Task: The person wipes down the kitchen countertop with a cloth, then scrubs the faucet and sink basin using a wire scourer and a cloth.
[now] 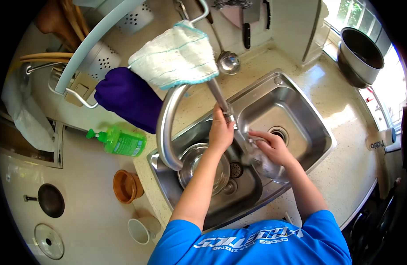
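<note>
My left hand [222, 132] is closed around the lower stem of the steel faucet [169, 128], at the back of the double sink [296, 95]. The faucet's curved spout hangs over the left basin. My right hand [274, 148] grips a wet-looking whitish cloth [263, 163] over the divider between the basins; motion blurs it. Some fingers of each hand are hidden. Left of my left forearm, a shiny round bowl [185, 165] sits in the left basin. A white towel with teal stripes [174, 55] hangs above the faucet.
A green pump bottle [124, 141], a brown pot [126, 187] and a white cup [141, 230] stand left of the sink. A purple cloth [128, 97] hangs nearby. The ladle [229, 62] and knife [246, 35] hang behind; a saucepan [362, 57] stands by the window.
</note>
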`<act>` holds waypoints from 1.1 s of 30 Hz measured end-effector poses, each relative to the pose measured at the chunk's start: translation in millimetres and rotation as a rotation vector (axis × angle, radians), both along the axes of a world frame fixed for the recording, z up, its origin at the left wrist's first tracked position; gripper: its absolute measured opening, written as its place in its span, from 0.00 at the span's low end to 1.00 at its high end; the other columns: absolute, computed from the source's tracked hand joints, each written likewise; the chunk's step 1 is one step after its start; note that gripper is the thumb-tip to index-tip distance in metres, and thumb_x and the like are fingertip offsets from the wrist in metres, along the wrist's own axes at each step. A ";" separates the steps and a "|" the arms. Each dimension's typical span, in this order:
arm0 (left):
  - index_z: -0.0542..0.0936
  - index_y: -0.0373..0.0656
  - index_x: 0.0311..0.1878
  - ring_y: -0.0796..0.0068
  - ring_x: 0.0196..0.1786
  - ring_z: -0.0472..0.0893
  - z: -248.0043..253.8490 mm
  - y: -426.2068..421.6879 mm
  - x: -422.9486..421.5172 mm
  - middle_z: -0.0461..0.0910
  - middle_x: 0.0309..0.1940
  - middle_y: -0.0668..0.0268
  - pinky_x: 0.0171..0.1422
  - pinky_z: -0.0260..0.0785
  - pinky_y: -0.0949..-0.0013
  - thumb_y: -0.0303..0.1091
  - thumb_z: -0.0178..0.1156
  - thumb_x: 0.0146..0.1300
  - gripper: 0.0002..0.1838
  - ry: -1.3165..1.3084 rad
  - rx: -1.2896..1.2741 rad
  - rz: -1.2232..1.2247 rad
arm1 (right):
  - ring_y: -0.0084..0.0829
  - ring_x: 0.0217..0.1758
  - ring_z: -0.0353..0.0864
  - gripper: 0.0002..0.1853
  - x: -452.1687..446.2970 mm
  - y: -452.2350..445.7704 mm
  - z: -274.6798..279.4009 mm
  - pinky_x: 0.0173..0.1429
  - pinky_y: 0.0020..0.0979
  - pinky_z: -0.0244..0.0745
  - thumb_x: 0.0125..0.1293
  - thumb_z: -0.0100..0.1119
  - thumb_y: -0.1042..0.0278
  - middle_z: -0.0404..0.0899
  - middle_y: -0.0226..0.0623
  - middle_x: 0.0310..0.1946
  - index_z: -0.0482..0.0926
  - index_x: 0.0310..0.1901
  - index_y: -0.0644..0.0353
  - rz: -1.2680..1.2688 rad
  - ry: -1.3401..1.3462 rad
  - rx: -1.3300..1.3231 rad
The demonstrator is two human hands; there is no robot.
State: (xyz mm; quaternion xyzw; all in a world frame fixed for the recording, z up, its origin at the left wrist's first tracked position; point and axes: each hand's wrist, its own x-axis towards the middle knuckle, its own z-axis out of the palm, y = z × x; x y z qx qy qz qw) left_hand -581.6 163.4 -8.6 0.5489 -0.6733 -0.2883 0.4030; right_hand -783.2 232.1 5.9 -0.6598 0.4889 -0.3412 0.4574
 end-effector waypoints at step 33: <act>0.52 0.46 0.70 0.48 0.59 0.74 4.2 2.4 1.2 0.64 0.64 0.53 0.54 0.74 0.55 0.23 0.61 0.56 0.40 -0.109 -0.037 0.030 | 0.25 0.39 0.80 0.27 35.2 -196.6 242.7 0.39 0.23 0.78 0.55 0.61 0.78 0.77 0.38 0.45 0.68 0.59 0.65 -0.326 -0.644 -0.434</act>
